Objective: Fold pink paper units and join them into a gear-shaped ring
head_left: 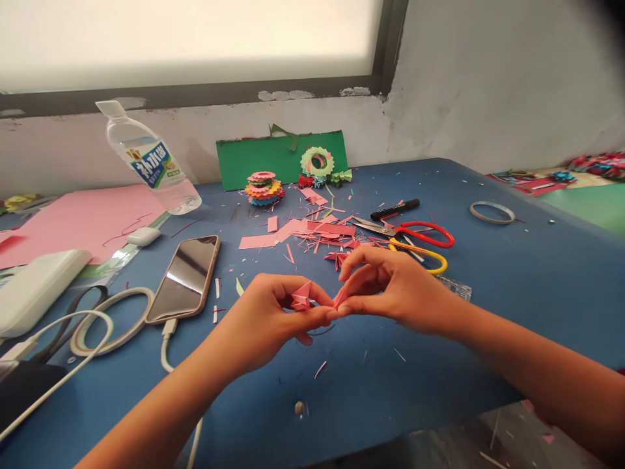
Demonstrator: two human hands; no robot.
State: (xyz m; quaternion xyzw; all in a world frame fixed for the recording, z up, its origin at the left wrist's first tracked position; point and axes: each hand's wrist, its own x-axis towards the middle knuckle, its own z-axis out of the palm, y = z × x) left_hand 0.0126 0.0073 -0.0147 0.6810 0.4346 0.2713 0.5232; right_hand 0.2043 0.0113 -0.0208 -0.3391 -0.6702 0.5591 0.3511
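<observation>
Pink folded paper (301,296) shows between the thumb and fingers of my left hand (273,312), which is closed on it. My right hand (400,290) pinches a small pink folded paper piece (340,298), its thumb touching the left fingertips. Whether the two pink parts are one piece is hidden by the fingers. Just beyond the hands lie pink paper strips and scraps (297,229). Scissors (415,236) with one red and one yellow handle rest behind my right hand, beside a black marker (395,209).
A phone (188,277) with a white cable lies left, near a white power bank (41,290) and an earbud case (143,236). Behind stand a tilted water bottle (151,163), layered paper rings (264,189), a pale green paper ring (303,156) and green card (249,159). A tape roll (492,212) lies right.
</observation>
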